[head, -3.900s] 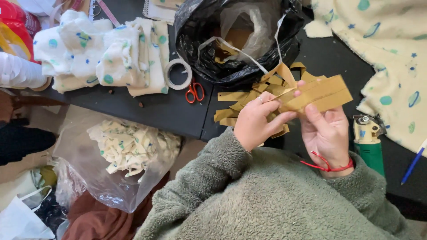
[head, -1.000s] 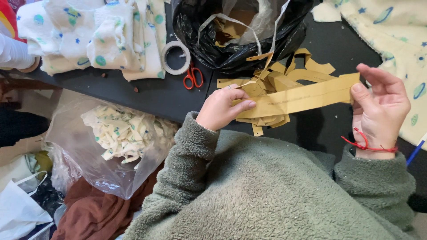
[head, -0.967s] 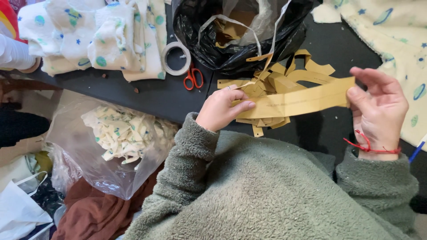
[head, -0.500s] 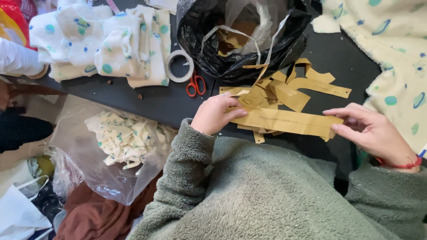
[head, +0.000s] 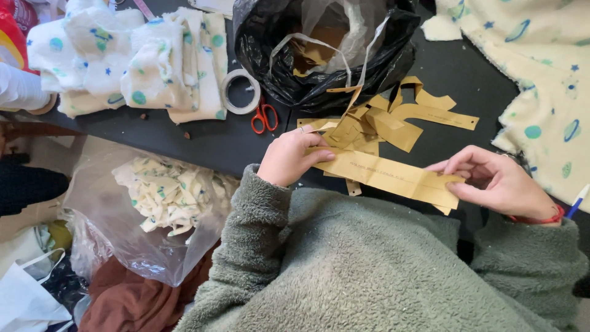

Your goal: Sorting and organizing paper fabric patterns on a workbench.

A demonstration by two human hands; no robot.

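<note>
Both hands hold one long brown paper pattern strip (head: 393,177) stretched between them over the near edge of the dark bench (head: 203,141). The left hand (head: 289,157) pinches the strip's upper-left end between thumb and curled fingers; the right hand (head: 498,184) grips the lower-right end, fingers folded over the paper. The strip's long axis runs from the left hand across to the right hand, sloping slightly down toward the right hand, and it lies nearly flat with its broad face up.

Just beyond the hands lies a loose pile of similar brown paper pieces (head: 381,120). Further beyond the pile stands an open black plastic bag (head: 319,55) with more brown paper inside. Beyond the left hand are red-handled scissors (head: 264,117) touching a roll of tape (head: 241,91). Folded patterned fleece (head: 141,61) lies further out past the left hand, and more fleece (head: 541,80) lies beyond the right hand. A clear bag of fabric scraps (head: 160,197) hangs off the left elbow's side.
</note>
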